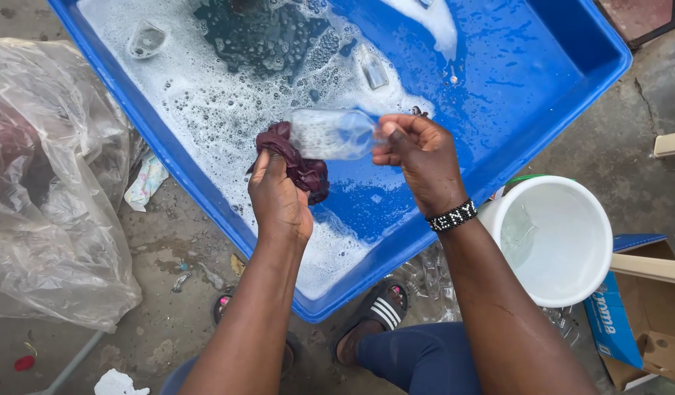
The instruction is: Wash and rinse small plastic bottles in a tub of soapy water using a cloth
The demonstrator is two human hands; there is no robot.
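Over a large blue tub (564, 80) of soapy water, my right hand (421, 161) grips the neck end of a clear plastic bottle (331, 134) held sideways. A dark maroon cloth (302, 170) is clutched in my left hand (277, 197) and pressed against the bottle's base end. Suds coat the inside of the bottle. A beaded black-and-white wristband sits on my right wrist. Two more clear items (145, 38) float in the foam at the tub's far side.
A white bucket (564, 281) holding something clear stands right of the tub. A crumpled clear plastic bag (45, 219) lies on the left. A cardboard box (648, 329) sits at lower right. My sandalled feet (377, 311) rest on wet concrete under the tub's near edge.
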